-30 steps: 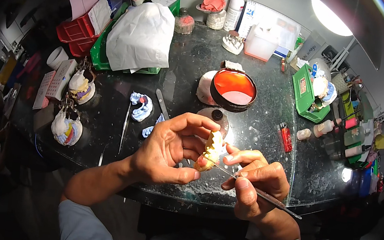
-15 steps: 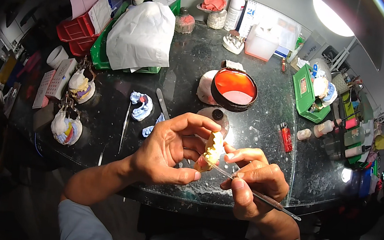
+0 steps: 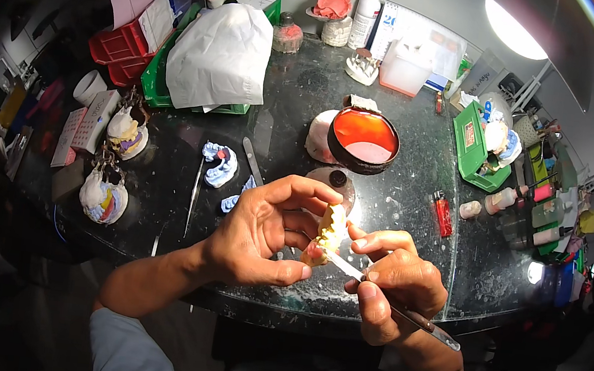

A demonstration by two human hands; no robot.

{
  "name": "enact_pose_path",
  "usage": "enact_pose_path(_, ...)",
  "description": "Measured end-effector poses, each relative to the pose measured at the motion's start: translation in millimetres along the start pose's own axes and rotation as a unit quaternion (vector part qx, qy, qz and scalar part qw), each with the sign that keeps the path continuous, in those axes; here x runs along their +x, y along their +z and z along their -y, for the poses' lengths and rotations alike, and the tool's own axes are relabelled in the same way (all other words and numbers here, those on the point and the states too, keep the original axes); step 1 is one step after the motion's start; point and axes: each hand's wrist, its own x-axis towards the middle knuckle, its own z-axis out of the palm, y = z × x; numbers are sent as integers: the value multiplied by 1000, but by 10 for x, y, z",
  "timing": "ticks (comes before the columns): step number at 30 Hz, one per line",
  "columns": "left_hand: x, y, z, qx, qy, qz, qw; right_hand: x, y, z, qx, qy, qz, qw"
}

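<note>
My left hand (image 3: 258, 236) holds a yellow dental cast (image 3: 334, 223) upright between fingertips and thumb, with pinkish material low on it. In my right hand (image 3: 407, 282) is a wax knife (image 3: 434, 331), pinched between thumb and fingers. Its pale blade (image 3: 346, 266) slants up to the left and its tip meets the lower part of the cast, by the pink patch. The right fingertips come close to the cast's right side. Just beyond the cast stands a round container with a dark cap (image 3: 338, 178), partly hidden by my left fingers.
Past my hands sits a round pan of red wax (image 3: 365, 136). A red lighter (image 3: 443, 214) lies to the right, near a green box (image 3: 473, 151). On the left are blue-white casts (image 3: 220, 167), a second knife (image 3: 252, 161), a thin probe (image 3: 194, 199) and mounted models (image 3: 103, 196).
The knife has rolled in my right fingers, so its blade now shows a broad bright face and its handle end sits slightly lower. The cast and my left hand stay almost still.
</note>
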Motion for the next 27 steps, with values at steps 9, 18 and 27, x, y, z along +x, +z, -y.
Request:
enact_pose_path(9,-22,-27,9,-3,-3,2,1000,35,13,-11,-17,-16,19,1000)
enact_pose_path(18,-52,-5,-29,30,32,-55,997,-18,25,-218,-29,-17,-156,987)
enact_pose_path(27,-7,28,-100,68,100,-162,979,31,104,-287,55,102,-167,979)
